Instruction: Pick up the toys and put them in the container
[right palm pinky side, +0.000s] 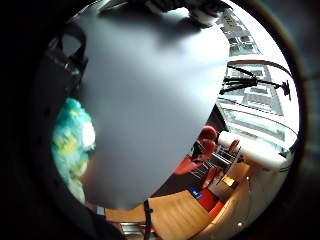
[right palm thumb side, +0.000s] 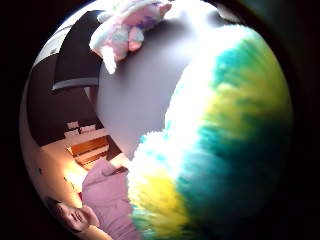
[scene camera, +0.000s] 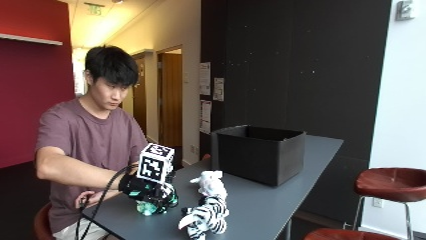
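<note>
In the outside view my gloved right hand (scene camera: 148, 190) grips a fluffy teal, yellow and white plush toy (scene camera: 149, 207) low over the near end of the grey table (scene camera: 279, 200). That toy fills much of the thumb side palm view (right palm thumb side: 225, 145) and shows beside the table top in the little finger side view (right palm pinky side: 72, 145). A white and pastel plush toy (scene camera: 210, 183) lies mid-table, also seen as a pink and white plush (right palm thumb side: 127, 27). A zebra plush (scene camera: 205, 217) lies at the near edge. The black container (scene camera: 258, 151) stands open at the far end.
Two red stools (scene camera: 393, 182) stand at the right beside the table. A dark wall runs behind the container. The table's near edge is close to the zebra plush.
</note>
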